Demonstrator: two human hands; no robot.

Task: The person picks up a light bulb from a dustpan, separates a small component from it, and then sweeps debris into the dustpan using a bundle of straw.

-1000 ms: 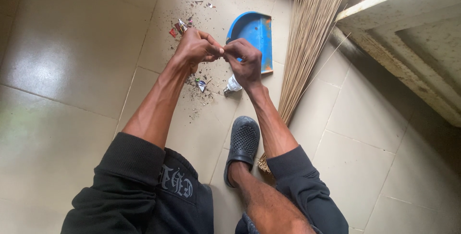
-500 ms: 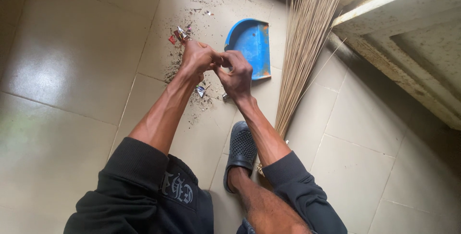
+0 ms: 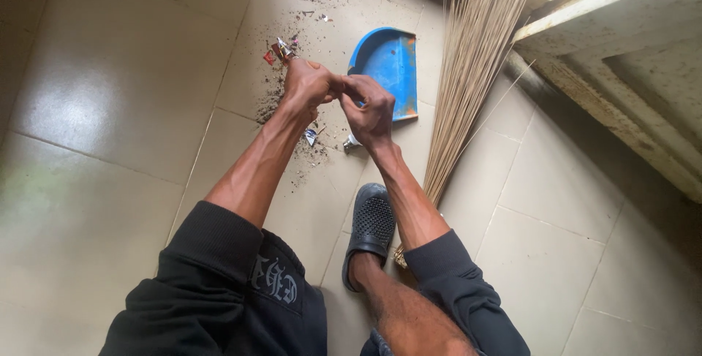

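- My left hand [image 3: 307, 84] and right hand [image 3: 371, 111] meet fingertip to fingertip, pinched tight on something too small to make out.
- Under my right hand a small white thing [image 3: 352, 142] on the floor [image 3: 110, 78] is half hidden.
- Beyond lie debris [image 3: 281, 50], blue dustpan [image 3: 387, 60], and the broom [image 3: 468, 71], its top cut off.

One blue dustpan [image 3: 387, 63], one straw broom [image 3: 468, 71], one dark clog [image 3: 371, 224], two hands [image 3: 340, 96].
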